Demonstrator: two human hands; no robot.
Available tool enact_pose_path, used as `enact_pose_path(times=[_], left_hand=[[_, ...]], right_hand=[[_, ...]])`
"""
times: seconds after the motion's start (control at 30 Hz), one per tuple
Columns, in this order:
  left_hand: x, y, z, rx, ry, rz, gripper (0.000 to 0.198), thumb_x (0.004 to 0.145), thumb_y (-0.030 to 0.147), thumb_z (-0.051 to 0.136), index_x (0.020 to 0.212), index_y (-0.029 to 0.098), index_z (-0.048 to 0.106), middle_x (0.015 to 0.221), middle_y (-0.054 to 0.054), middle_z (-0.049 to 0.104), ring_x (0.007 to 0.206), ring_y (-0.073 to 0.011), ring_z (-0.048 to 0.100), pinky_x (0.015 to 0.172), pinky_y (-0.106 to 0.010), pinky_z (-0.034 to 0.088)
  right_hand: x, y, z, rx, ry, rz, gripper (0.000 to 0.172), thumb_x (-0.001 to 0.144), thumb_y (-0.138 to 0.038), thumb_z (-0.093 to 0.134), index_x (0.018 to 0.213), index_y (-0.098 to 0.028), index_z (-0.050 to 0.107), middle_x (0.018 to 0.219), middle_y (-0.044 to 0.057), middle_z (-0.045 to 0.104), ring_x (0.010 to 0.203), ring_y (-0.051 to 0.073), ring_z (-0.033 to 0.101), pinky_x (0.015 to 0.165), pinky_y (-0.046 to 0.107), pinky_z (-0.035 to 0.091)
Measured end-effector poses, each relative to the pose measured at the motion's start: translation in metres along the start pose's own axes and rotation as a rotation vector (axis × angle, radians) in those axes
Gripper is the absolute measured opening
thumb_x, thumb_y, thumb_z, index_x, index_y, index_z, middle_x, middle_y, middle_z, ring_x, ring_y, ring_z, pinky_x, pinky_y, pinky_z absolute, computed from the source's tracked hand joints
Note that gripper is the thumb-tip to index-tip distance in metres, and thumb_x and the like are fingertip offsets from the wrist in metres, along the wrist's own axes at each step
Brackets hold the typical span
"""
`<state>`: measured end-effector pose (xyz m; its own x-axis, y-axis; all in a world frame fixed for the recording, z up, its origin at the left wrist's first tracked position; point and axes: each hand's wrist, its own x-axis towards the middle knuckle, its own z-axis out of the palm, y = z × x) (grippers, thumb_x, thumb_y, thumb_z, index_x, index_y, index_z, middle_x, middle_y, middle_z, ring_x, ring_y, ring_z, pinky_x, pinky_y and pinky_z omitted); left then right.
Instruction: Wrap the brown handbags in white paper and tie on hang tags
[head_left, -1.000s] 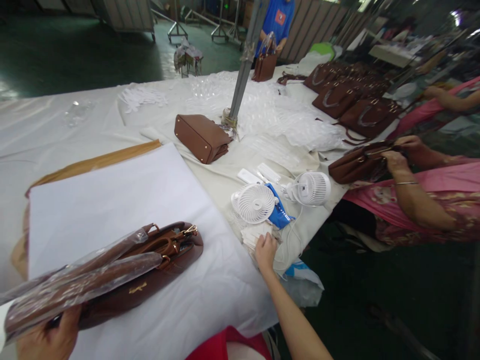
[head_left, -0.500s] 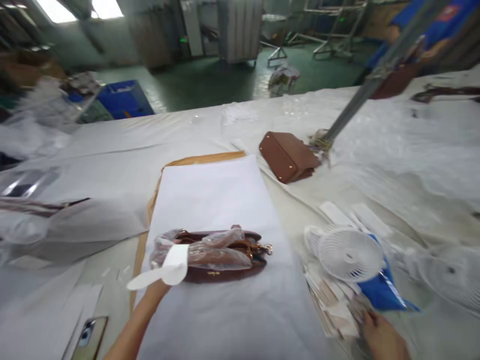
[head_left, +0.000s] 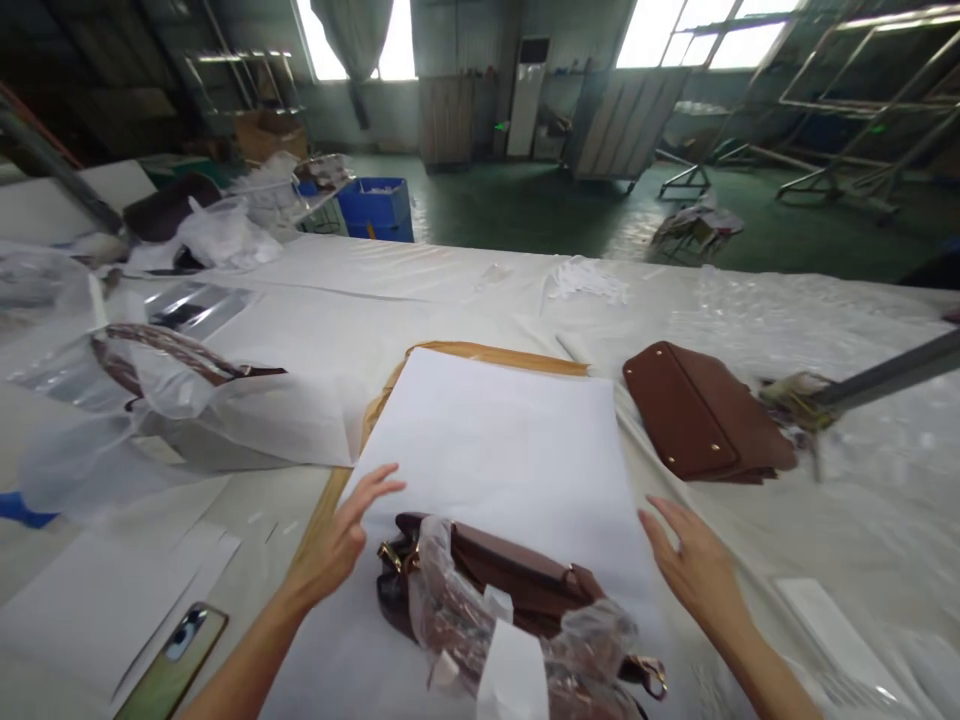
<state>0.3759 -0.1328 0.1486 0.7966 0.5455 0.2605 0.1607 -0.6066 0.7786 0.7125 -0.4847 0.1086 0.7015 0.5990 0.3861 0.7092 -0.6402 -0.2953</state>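
A brown handbag [head_left: 517, 560] lies near me on a stack of white paper sheets [head_left: 510, 430]. Clear plastic wraps its handles, and a white tag [head_left: 513, 672] hangs over its near side. Gold clasps show at both ends of the bag. My left hand [head_left: 339, 535] is beside the bag's left end, fingers apart, holding nothing. To the right of the paper, my right hand [head_left: 694, 570] hovers with thumb and fingers spread, also holding nothing. Neither hand touches the bag.
Another brown bag [head_left: 697, 415] lies tipped at the right, beside a metal pole [head_left: 900, 370]. On the left are a plastic-wrapped bag [head_left: 187, 370] and a phone [head_left: 174, 660]. A blue bin [head_left: 375, 208] stands beyond the table [head_left: 450, 290].
The handbag now sits turned round and nearer to me, its handles toward me. My left hand has come off it, and my right hand has left the small items at the right. The view has swung left.
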Motion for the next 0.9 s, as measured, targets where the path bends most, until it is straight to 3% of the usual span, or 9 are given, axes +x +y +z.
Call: enact_pose_path(times=[0.07, 0.13, 0.27, 0.33, 0.4, 0.5, 0.63, 0.77, 0.9], left_hand=[[0.059, -0.01, -0.007, -0.095, 0.006, -0.011, 0.068, 0.09, 0.067, 0.031, 0.134, 0.019, 0.049, 0.14, -0.014, 0.047, 0.132, -0.0251, 0.043, 0.109, -0.041, 0.037], [0.129, -0.015, 0.002, 0.004, -0.038, 0.028, 0.072, 0.083, 0.066, 0.048, 0.137, 0.019, 0.043, 0.143, -0.012, 0.043, 0.134, -0.0244, 0.039, 0.114, -0.041, 0.03], [0.25, -0.019, 0.066, 0.259, -0.394, 0.153, 0.098, 0.071, 0.066, 0.065, 0.147, 0.017, 0.027, 0.153, -0.016, 0.028, 0.144, -0.0271, 0.021, 0.118, -0.044, 0.018], [0.285, -0.024, 0.102, 0.418, -0.578, 0.176, 0.112, 0.064, 0.067, 0.069, 0.15, 0.016, 0.018, 0.155, -0.018, 0.021, 0.146, -0.0312, 0.013, 0.117, -0.053, 0.009], [0.304, -0.033, 0.131, 0.594, -0.754, 0.11, 0.115, 0.061, 0.064, 0.074, 0.15, 0.015, 0.018, 0.15, -0.022, 0.031, 0.142, -0.0356, 0.022, 0.113, -0.061, 0.008], [0.308, -0.045, 0.15, 0.75, -0.915, 0.002, 0.088, 0.063, 0.049, 0.078, 0.137, 0.017, 0.044, 0.127, -0.019, 0.059, 0.12, -0.035, 0.053, 0.106, -0.058, 0.03], [0.291, -0.041, 0.13, 0.721, -0.895, 0.12, 0.037, 0.075, 0.032, 0.068, 0.109, 0.018, 0.065, 0.106, -0.011, 0.069, 0.097, -0.0251, 0.064, 0.083, -0.033, 0.048], [0.253, -0.008, 0.076, 0.665, -0.825, 0.294, 0.02, 0.086, 0.034, 0.056, 0.095, 0.019, 0.065, 0.09, -0.008, 0.069, 0.089, -0.0218, 0.063, 0.074, -0.028, 0.044], [0.193, 0.029, 0.017, 0.592, -0.701, 0.553, 0.018, 0.089, 0.035, 0.053, 0.09, 0.021, 0.064, 0.079, -0.003, 0.066, 0.078, -0.0179, 0.062, 0.069, -0.027, 0.041]], right_hand=[[0.053, -0.001, 0.048, -0.005, -0.149, -0.031, 0.058, 0.09, -0.056, 0.039, 0.117, -0.011, 0.063, 0.12, 0.018, 0.062, 0.114, 0.029, 0.058, 0.1, 0.043, 0.044], [0.098, 0.001, 0.086, -0.043, -0.317, -0.054, 0.06, 0.087, -0.054, 0.046, 0.127, -0.01, 0.057, 0.131, 0.019, 0.056, 0.124, 0.031, 0.05, 0.105, 0.045, 0.04], [0.173, -0.003, 0.128, -0.108, -0.568, -0.111, 0.065, 0.086, -0.052, 0.052, 0.141, -0.018, 0.043, 0.142, 0.015, 0.046, 0.133, 0.031, 0.04, 0.108, 0.047, 0.034], [0.198, -0.009, 0.142, -0.15, -0.67, -0.113, 0.068, 0.086, -0.054, 0.053, 0.143, -0.021, 0.039, 0.143, 0.016, 0.045, 0.135, 0.031, 0.037, 0.108, 0.051, 0.029], [0.212, -0.013, 0.156, -0.175, -0.754, -0.116, 0.071, 0.083, -0.055, 0.056, 0.144, -0.022, 0.039, 0.137, 0.017, 0.05, 0.131, 0.033, 0.041, 0.106, 0.056, 0.028], [0.215, -0.013, 0.171, -0.168, -0.83, -0.132, 0.06, 0.08, -0.045, 0.063, 0.134, -0.022, 0.051, 0.11, 0.012, 0.066, 0.107, 0.029, 0.06, 0.096, 0.052, 0.039], [0.204, -0.011, 0.154, -0.127, -0.819, -0.2, 0.024, 0.082, -0.031, 0.055, 0.097, -0.018, 0.068, 0.094, 0.009, 0.067, 0.089, 0.021, 0.063, 0.084, 0.035, 0.045], [0.187, -0.03, 0.083, -0.046, -0.701, -0.297, 0.021, 0.083, -0.029, 0.049, 0.093, -0.018, 0.063, 0.11, 0.01, 0.063, 0.093, 0.02, 0.06, 0.098, 0.04, 0.038], [0.152, -0.07, -0.01, 0.122, -0.596, -0.424, 0.013, 0.08, -0.027, 0.05, 0.087, -0.019, 0.057, 0.085, 0.004, 0.065, 0.074, 0.017, 0.06, 0.088, 0.036, 0.043]])
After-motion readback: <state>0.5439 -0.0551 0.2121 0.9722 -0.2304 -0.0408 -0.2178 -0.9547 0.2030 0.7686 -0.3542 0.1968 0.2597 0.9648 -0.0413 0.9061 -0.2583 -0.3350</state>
